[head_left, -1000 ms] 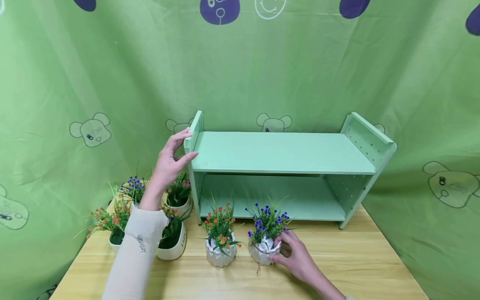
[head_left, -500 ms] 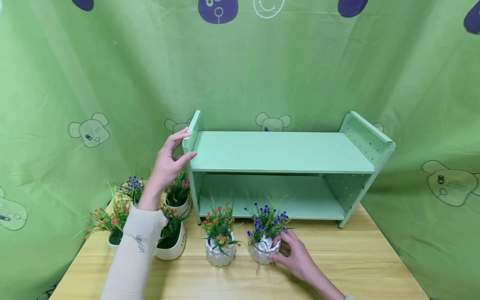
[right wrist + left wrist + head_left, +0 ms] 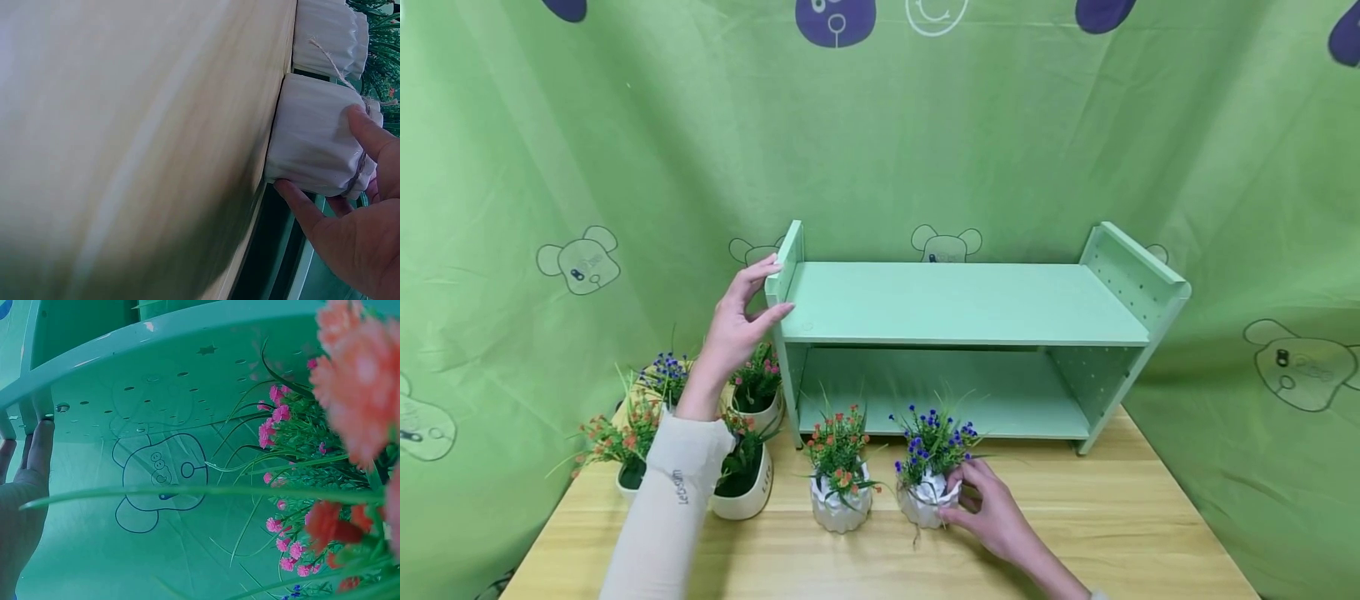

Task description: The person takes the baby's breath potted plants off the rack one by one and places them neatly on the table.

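In the head view my left hand [image 3: 733, 325] holds the front edge of the left side panel of a mint-green two-tier shelf [image 3: 962, 304]. Its fingers lie against the panel's outer face, and the thumb reaches across to the inner side. My right hand [image 3: 992, 512] grips a white ribbed pot [image 3: 919, 507] of blue artificial flowers [image 3: 934, 443], thumb and fingers on its right side. That pot stands on the table before the shelf; the right wrist view shows twine round it. Beside it, to the left, is a similar white pot [image 3: 840, 508] with orange flowers.
Left of the shelf stand several more potted plants, partly behind the left forearm: orange flowers [image 3: 625, 433], blue flowers [image 3: 666, 375], pink flowers [image 3: 758, 375] and a white lettered pot [image 3: 748, 496]. A green patterned curtain [image 3: 1000, 150] hangs behind the wooden table [image 3: 1120, 517].
The view shifts very slightly. Both hands, the pots and the shelf otherwise keep their places.
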{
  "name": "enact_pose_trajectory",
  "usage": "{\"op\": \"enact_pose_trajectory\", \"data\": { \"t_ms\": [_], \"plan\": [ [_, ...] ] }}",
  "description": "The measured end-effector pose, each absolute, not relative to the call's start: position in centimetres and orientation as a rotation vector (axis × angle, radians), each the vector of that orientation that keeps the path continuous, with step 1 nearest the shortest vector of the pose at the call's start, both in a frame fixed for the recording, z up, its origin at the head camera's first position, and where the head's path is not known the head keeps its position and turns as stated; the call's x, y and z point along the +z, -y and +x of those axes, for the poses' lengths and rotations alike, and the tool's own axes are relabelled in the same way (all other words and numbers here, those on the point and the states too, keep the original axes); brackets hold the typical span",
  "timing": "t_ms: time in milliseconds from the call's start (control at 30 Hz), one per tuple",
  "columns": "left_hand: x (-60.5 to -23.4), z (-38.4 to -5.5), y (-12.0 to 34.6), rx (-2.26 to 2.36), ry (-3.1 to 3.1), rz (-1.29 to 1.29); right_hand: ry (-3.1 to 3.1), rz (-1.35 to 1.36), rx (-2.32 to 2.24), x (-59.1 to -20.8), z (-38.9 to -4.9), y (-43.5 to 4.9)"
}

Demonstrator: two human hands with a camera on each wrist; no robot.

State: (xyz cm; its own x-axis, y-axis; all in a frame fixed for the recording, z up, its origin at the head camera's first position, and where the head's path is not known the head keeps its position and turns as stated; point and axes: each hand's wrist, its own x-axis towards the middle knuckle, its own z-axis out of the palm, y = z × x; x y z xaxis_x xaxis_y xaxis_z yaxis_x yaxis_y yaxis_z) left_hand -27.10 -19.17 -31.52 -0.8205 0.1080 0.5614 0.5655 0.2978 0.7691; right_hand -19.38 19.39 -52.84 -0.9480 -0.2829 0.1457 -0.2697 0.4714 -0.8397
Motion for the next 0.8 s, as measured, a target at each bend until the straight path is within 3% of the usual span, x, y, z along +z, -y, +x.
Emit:
{"op": "enact_pose_trajectory", "data": {
  "t_ms": [800],
  "plan": [
    [-31.6,-26.9,18.9,-1.491,2.185,-0.588,-2.752,-0.576,-1.427,-51.8,-19.2,-19.5]
  ]
}}
